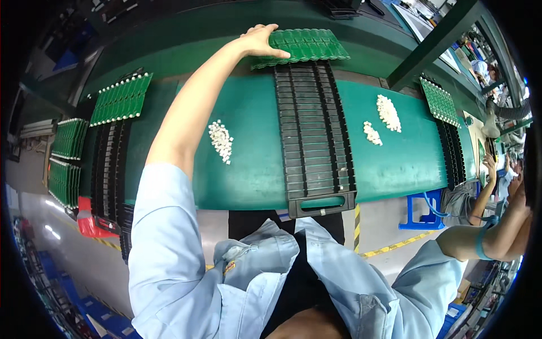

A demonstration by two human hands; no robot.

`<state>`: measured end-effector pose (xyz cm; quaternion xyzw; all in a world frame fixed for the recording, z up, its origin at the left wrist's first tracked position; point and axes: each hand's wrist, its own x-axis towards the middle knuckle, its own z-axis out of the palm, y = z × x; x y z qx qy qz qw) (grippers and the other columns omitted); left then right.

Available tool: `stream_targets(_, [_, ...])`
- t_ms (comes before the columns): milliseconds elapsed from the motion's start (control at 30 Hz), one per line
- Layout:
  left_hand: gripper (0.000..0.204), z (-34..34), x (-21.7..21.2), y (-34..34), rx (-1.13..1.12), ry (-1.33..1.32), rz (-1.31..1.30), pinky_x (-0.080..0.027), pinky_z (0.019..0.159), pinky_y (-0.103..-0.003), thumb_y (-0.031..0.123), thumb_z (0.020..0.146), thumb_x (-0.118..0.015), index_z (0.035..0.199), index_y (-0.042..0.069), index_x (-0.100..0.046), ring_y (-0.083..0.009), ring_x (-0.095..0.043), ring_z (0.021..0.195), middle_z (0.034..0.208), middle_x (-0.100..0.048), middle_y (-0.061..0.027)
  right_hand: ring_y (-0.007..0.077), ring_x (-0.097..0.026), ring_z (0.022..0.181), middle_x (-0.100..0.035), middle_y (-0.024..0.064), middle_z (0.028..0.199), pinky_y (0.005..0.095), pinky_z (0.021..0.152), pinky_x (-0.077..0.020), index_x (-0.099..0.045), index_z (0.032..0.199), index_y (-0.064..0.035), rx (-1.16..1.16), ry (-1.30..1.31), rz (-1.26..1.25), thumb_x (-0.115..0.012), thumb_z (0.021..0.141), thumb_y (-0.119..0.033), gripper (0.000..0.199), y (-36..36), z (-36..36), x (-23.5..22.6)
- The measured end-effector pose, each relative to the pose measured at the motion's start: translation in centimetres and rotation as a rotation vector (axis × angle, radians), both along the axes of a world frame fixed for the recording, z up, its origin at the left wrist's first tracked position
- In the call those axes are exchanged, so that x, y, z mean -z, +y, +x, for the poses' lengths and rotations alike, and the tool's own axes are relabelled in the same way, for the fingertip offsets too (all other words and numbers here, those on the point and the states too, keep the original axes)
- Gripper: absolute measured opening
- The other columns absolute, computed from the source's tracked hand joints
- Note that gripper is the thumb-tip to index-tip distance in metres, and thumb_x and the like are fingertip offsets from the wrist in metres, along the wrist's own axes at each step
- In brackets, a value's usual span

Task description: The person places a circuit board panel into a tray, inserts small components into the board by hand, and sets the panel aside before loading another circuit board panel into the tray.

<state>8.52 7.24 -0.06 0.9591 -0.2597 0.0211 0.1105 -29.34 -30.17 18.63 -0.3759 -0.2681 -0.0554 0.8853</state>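
Green matting covers the long table (pixel 248 169), smooth and faintly glossy. Across it lies a black slotted carrier tray (pixel 314 135), ribbed along its length, with a cut-out handle at the near end. At its far end sits a green circuit board panel (pixel 307 45), flat and rectangular with rows of small repeated units. The left hand (pixel 258 42) rests on the panel's left edge, thumb laid over the top, gripping it. The right hand (pixel 522 195) is raised at the picture's right rim; whether it is clenched or slack I cannot tell. Small heaps of white plastic parts (pixel 221 140) lie just beside the tray.
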Motion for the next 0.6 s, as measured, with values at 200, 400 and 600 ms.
stream_targets(200, [0.117, 3.0, 2.5, -6.9, 0.138, 0.081, 0.086, -0.035, 0.1, -0.053, 0.064, 0.047, -0.075, 0.141, 0.019, -0.023, -0.0384, -0.04, 0.122, 0.138, -0.034, -0.0183, 0.0147, -0.043, 0.074, -0.031, 0.0231, 0.134, 0.0259, 0.057, -0.0418, -0.027, 0.132, 0.0017, 0.376, 0.145, -0.058, -0.045, 0.086, -0.008, 0.05, 8.4, 0.1, 6.3])
stream_targets(400, [0.118, 2.3, 1.0, -7.3, 0.173, 0.22, 0.148, -0.033, 0.101, -0.056, 0.063, 0.046, -0.076, 0.141, 0.023, -0.02, -0.0413, -0.037, 0.122, 0.137, -0.033, -0.021, 0.0152, -0.047, 0.07, -0.049, 0.019, 0.119, 0.0235, 0.062, -0.0404, -0.041, 0.124, 0.0035, 0.343, 0.473, -0.177, -0.049, 0.086, -0.01, 0.04, 9.3, 7.2, 14.1])
stream_targets(600, [0.113, 2.3, 0.0, -5.9, 0.14, 0.221, 0.016, -0.033, 0.1, -0.057, 0.059, 0.05, -0.076, 0.141, 0.023, -0.021, -0.0402, -0.036, 0.123, 0.136, -0.034, -0.0214, 0.0161, -0.05, 0.073, -0.051, 0.0163, 0.116, 0.0237, 0.064, -0.0416, -0.044, 0.121, 0.004, 0.311, 0.596, -0.155, -0.053, 0.086, -0.011, 0.039, 8.6, 9.9, 19.2])
